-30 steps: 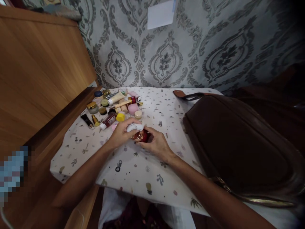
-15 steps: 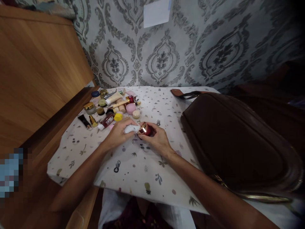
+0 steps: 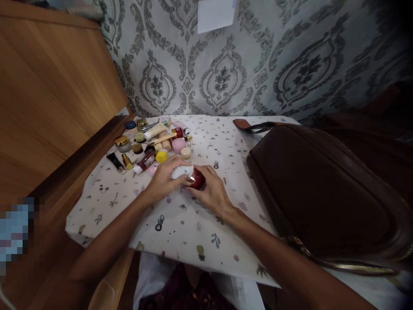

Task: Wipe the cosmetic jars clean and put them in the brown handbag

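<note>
My left hand (image 3: 165, 177) is closed around a white cloth (image 3: 181, 171), bunched up between thumb and fingers. The cloth presses on the gold band of a dark red cosmetic jar (image 3: 198, 179). Fingers and thumb of my right hand (image 3: 213, 189) wrap the jar from the right and hold it tilted above the table, hiding part of it. Just beyond my left hand lie a yellow-capped container (image 3: 161, 156), a small cream jar (image 3: 186, 153) and a dark red bottle with a white cap (image 3: 145, 161).
Several tubes, jars and a makeup brush (image 3: 163, 139) crowd the table's (image 3: 200, 230) back left. A large brown leather bag (image 3: 318, 193) fills the right side, its strap (image 3: 258, 127) toward the wall. A wooden cabinet (image 3: 61, 77) rises at left.
My left hand has moved slightly right, bringing the white cloth over the jar's gold band. The jar has turned in my right hand, so more of its red side shows.
</note>
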A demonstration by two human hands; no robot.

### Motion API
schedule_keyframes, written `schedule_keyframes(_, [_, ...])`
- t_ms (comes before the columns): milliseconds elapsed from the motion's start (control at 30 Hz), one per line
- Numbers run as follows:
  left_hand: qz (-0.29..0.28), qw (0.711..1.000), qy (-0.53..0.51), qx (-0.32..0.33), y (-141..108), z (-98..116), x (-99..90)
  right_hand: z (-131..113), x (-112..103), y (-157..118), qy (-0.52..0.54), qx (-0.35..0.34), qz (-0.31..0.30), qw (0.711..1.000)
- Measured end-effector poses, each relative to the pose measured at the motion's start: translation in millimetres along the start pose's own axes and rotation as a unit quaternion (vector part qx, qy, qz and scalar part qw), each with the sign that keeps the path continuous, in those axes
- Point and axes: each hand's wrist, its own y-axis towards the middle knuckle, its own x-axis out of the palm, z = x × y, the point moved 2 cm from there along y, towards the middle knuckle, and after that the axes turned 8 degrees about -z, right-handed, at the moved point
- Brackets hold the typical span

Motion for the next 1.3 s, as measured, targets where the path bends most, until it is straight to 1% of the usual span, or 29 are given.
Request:
schedule_keyframes(67, [0.009,0.999,-0.012,-0.033,1,-3,-1.3,5,1,2,0.089,0.047,0.006,0.995])
schedule_keyframes(133, [0.020,0.998,-0.023,-0.050,1,-5,-2.6,10,1,4,0.192,0.099,0.002,0.976])
schedule_keyframes(200, [0.040,0.997,-0.036,-0.060,1,-6,-3.9,12,1,5,0.285,0.135,0.004,0.949])
schedule_keyframes(300, [0.065,0.994,-0.057,-0.064,1,-6,-4.0,12,0,6,0.404,0.167,0.020,0.899])
schedule_keyframes(400, [0.055,0.995,-0.070,-0.055,1,-6,-1.1,8,1,6,0.485,0.195,0.004,0.853])
schedule_keyframes(467, [0.046,0.996,-0.069,-0.045,1,-6,0.5,5,1,6,0.501,0.203,-0.024,0.841])
schedule_keyframes(533, [0.041,0.996,-0.067,-0.039,1,-5,0.7,3,0,6,0.489,0.198,-0.047,0.848])
schedule_keyframes(567, [0.039,0.996,-0.066,-0.037,1,-5,0.3,3,0,6,0.474,0.193,-0.049,0.858])
schedule_keyframes(700, [0.027,0.997,-0.061,-0.034,2,-5,-1.4,7,-5,7,0.375,0.178,-0.026,0.909])
schedule_keyframes(800, [0.015,0.999,-0.042,-0.020,1,-5,-0.5,12,-8,8,0.302,0.171,-0.040,0.937])
schedule_keyframes(867, [0.003,1.000,-0.027,-0.015,1,-7,1.3,15,-9,8,0.258,0.166,-0.052,0.950])
schedule_keyframes(933, [-0.005,1.000,-0.017,-0.017,0,-10,2.9,16,-9,8,0.238,0.161,-0.059,0.956])
schedule_keyframes(1067, [-0.007,1.000,-0.009,-0.020,-1,-14,3.7,16,-11,9,0.250,0.149,-0.066,0.954])
schedule_keyframes(1233, [-0.006,1.000,-0.007,-0.020,0,-14,4.0,17,-14,11,0.268,0.145,-0.052,0.951])
schedule_keyframes(1300, [-0.006,1.000,0.001,-0.021,-1,-15,4.4,16,-15,12,0.271,0.146,-0.058,0.950])
